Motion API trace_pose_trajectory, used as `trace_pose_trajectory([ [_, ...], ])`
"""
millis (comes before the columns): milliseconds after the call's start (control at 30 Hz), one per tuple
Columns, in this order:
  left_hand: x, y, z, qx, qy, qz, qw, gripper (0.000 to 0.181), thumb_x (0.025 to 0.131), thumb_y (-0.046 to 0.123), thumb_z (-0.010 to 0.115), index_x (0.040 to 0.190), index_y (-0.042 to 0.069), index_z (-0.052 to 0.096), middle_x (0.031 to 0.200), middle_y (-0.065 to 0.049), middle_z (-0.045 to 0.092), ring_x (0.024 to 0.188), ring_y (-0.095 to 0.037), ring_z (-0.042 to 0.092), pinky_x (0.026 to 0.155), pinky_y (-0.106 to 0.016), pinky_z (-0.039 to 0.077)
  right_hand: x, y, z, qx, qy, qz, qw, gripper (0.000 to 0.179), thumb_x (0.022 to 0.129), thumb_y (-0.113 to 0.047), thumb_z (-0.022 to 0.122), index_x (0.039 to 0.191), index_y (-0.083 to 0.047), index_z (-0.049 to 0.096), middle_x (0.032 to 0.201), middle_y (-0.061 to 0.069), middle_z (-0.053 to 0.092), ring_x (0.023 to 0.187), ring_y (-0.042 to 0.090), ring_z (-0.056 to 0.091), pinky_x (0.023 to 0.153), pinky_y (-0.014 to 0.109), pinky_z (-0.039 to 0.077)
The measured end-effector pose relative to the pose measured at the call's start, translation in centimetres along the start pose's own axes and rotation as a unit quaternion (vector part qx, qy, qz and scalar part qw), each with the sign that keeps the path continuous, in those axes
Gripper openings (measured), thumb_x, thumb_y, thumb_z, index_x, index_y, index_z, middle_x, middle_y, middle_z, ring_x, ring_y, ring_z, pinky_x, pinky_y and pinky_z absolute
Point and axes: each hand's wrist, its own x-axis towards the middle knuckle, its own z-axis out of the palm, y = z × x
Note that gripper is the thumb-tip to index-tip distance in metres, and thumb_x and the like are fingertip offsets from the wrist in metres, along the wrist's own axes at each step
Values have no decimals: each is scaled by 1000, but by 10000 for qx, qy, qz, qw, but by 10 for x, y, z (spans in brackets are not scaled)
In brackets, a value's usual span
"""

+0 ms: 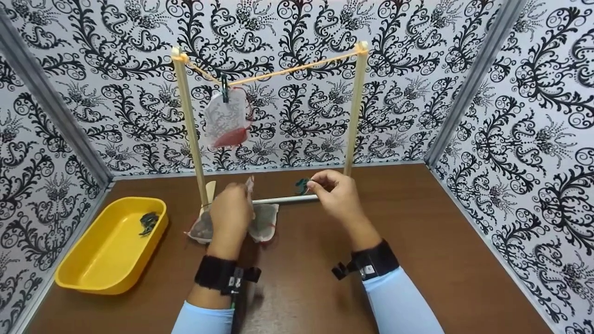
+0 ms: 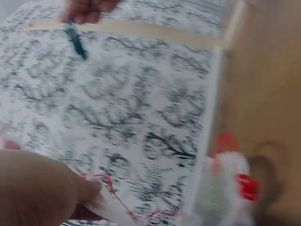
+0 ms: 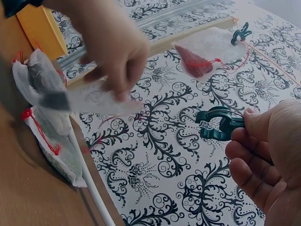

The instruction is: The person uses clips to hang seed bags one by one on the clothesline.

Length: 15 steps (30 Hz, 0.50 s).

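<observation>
Head cam: left hand (image 1: 229, 211) has its fingers curled around the top of a sheer drawstring pouch (image 1: 250, 186), and the right hand (image 1: 338, 192) pinches a dark green spring clip (image 1: 301, 186). Both are just above the brown table (image 1: 417, 260), near the white bar (image 1: 292, 199) of the wooden frame. Another pouch with red stuff inside (image 1: 227, 123) is clipped to the sagging orange string (image 1: 297, 69). Two more filled pouches (image 1: 264, 222) sit by the left hand, and there's a yellow tray (image 1: 111, 246) off left with dark clips (image 1: 149, 223) in it.

Left wrist cam: pretty blurry, but thumb and fingers are pinching the white mesh, red cord (image 2: 108, 181) trailing from it. Right hand's up top, clip pointing down.

Right wrist cam: clip's held by its handle end, jaws apart, well clear of the held pouch.
</observation>
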Motion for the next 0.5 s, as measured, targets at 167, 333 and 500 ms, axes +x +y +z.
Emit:
trace_pose_trajectory([
  [167,3,14,-29,-434,557,262,9972,30,112,33,70,103,7,81,107,-18,80,96,-48,80,78,-65,63,-1,0,-1,-59,32,-3,10000,7,99,-8,88,99,-2,83,86,8,79,72,10,64,66,21,53],
  [333,18,39,-57,-592,1174,739,9886,26,109,32,73,104,8,82,105,-14,84,92,-45,81,74,-62,64,0,-1,-3,-133,90,-18,9999,6,99,-8,88,100,-3,84,91,9,81,74,10,66,68,21,55],
  [500,47,66,-86,-733,1802,1295,9723,23,107,25,77,98,4,79,93,-18,83,80,-46,79,70,-60,65,3,-5,-6,-151,136,-161,9997,8,98,-8,88,102,-2,84,93,12,83,76,10,68,70,22,57],
])
